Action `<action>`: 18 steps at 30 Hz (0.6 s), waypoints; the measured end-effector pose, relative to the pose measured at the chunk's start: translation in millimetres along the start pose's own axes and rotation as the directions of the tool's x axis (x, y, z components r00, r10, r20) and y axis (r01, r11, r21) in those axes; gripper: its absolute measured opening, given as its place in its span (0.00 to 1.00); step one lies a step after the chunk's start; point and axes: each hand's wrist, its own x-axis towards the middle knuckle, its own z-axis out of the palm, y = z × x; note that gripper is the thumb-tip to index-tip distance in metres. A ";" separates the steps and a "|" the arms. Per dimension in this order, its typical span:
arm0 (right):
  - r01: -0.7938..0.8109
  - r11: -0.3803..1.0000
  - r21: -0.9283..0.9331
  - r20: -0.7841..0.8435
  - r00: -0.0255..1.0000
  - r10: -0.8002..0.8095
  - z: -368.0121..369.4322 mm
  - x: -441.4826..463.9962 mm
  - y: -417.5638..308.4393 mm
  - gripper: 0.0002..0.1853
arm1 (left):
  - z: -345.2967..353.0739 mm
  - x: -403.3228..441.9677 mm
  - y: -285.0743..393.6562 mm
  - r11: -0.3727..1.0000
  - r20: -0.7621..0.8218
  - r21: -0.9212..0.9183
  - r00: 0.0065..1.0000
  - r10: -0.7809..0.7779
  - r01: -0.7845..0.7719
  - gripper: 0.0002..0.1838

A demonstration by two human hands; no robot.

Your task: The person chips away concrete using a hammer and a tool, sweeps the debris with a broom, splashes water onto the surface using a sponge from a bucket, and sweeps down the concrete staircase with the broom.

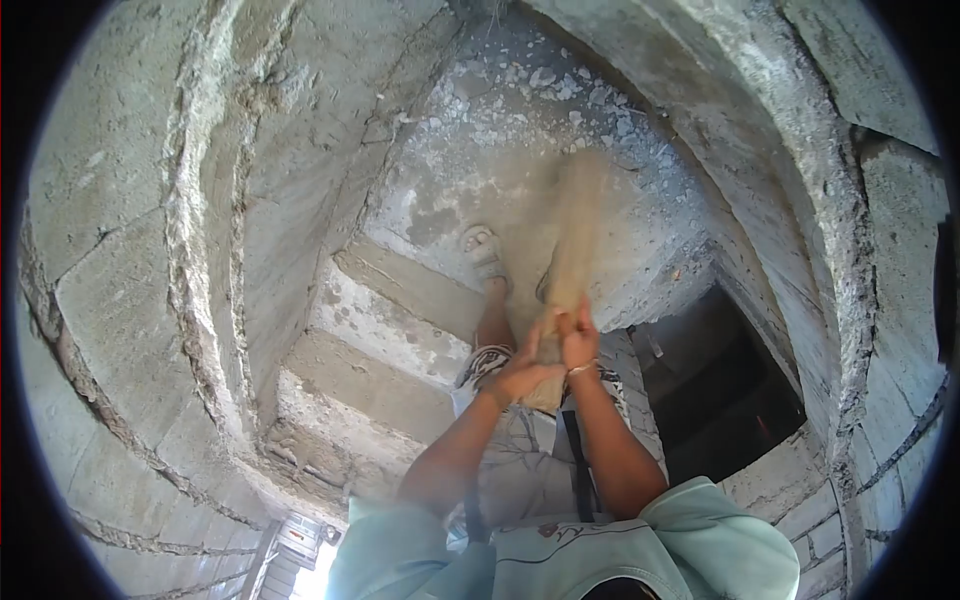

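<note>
A long tan, broom-like object (575, 225) runs forward from my hands toward the dusty floor. Motion smears its far end, so I cannot make out its exact kind. My left hand (527, 373) is wrapped round its near part. Just ahead and to the right, my right hand (578, 345) also grips it, with a thin band at the wrist. The near end of the object shows below both hands, in front of my trousers. Beyond the hands, white broken rubble (545, 95) and dust cover the concrete landing (425, 180).
Concrete steps (375, 325) descend at the left. My sandalled foot (484, 250) is on the landing. A dark opening (715, 380) lies low on the right. Rough walls (130, 280) curve round both sides, and bare brickwork (820, 530) shows at lower right.
</note>
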 end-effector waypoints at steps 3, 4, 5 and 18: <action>-0.123 0.985 -0.122 0.278 0.948 0.153 60.6 12.5 -17.8 0.33 | -32.5 -8.1 19.9 0.993 -0.259 -0.092 0.965 0.045 -0.071 0.46; -0.083 0.986 -0.143 0.333 0.934 0.127 84.0 24.5 -19.7 0.33 | -42.6 -3.7 31.5 0.992 -0.397 -0.122 0.917 -0.024 -0.027 0.44; -0.043 0.986 -0.161 0.387 0.916 0.103 105.9 41.0 -19.2 0.33 | -53.5 6.4 42.0 0.994 -0.385 -0.106 0.923 -0.019 -0.024 0.44; -0.087 0.981 0.172 -0.185 0.976 0.118 163.8 -4.2 -29.6 0.30 | -173.5 8.5 29.6 0.986 0.081 0.121 0.989 -0.122 0.111 0.44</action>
